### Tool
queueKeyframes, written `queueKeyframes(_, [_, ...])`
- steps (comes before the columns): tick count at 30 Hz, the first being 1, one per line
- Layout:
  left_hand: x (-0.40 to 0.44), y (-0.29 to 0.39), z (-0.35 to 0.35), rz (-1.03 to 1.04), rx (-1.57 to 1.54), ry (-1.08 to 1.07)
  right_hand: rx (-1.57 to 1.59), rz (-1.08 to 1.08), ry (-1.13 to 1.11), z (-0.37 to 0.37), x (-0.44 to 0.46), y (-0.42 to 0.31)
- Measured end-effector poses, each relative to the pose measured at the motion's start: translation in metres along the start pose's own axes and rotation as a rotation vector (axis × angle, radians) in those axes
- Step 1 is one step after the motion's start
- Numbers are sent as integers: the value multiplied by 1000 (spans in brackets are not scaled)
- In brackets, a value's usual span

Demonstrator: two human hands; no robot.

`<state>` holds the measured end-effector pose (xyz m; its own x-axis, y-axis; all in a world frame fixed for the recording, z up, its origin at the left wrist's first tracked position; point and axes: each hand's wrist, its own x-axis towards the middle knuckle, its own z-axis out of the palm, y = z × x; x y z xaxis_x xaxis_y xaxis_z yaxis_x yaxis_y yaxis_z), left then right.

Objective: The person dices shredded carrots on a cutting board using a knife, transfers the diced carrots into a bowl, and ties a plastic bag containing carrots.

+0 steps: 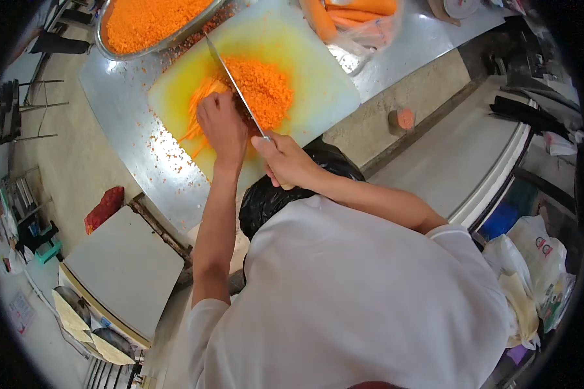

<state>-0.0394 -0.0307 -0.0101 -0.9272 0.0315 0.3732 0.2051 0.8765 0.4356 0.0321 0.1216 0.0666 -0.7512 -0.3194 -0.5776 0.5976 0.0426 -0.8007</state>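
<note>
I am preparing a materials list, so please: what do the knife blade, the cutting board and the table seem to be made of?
Knife blade: probably steel, with a greyish sheen. Cutting board: likely plastic, pale, yellow-tinted, without visible grain. Table: metal, perhaps stainless steel, smooth, with bright glare.

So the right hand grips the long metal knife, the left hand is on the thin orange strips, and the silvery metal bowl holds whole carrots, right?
No, the contents are wrong: the silvery metal bowl holds finely chopped orange bits, as the head view shows. The rest stands: the right hand grips the long metal knife, and the left hand is on the thin orange strips.
</note>
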Motion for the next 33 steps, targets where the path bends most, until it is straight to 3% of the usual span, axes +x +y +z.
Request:
queueKeyframes(2, [4, -7, -9, -43, -151, 21, -41, 81, -31, -5, 3, -21])
queueKeyframes(4, [24, -32, -10, 37, -141, 181, -164, 145, 9, -20, -5, -54])
queueKeyframes(6, [44, -57, -17, 94, 54, 40, -276, 78, -9, -35, -2, -51])
queueKeyframes(10, [35, -48, -24, 1, -44, -201, -424, -78, 11, -54, 12, -45])
queueKeyframes(14, [25, -32, -33, 7, -10, -226, -517, -194, 18, -56, 28, -25])
queueKeyframes(16, [30, -28, -36, -13, 8, -253, -515, -67, -68, -63, 22, -50])
queueKeyframes(17, [31, -25, -34, -13, 6, -196, -513, -4, -110, -65, 19, -59])
queueKeyframes(21, [29, -14, -12, -94, 17, -40, -595, -146, -64, -57, 22, -50])
queueKeyframes(23, [35, -7, -15, -81, 26, -60, -542, -175, -113, -60, 41, -37])
queueKeyframes(25, [31, -13, -8, 0, 29, 61, -555, -158, -124, -66, 46, -48])
queueKeyframes(29, [25, -14, -9, -71, 89, 18, -563, 79, -156, -63, 9, -98])
queueKeyframes(32, [26, -9, -13, -59, 73, 16, -507, -77, -156, -61, 42, -59])
queueKeyframes(33, [27, -10, -11, -56, 70, 27, -539, -36, -159, -64, 39, -71])
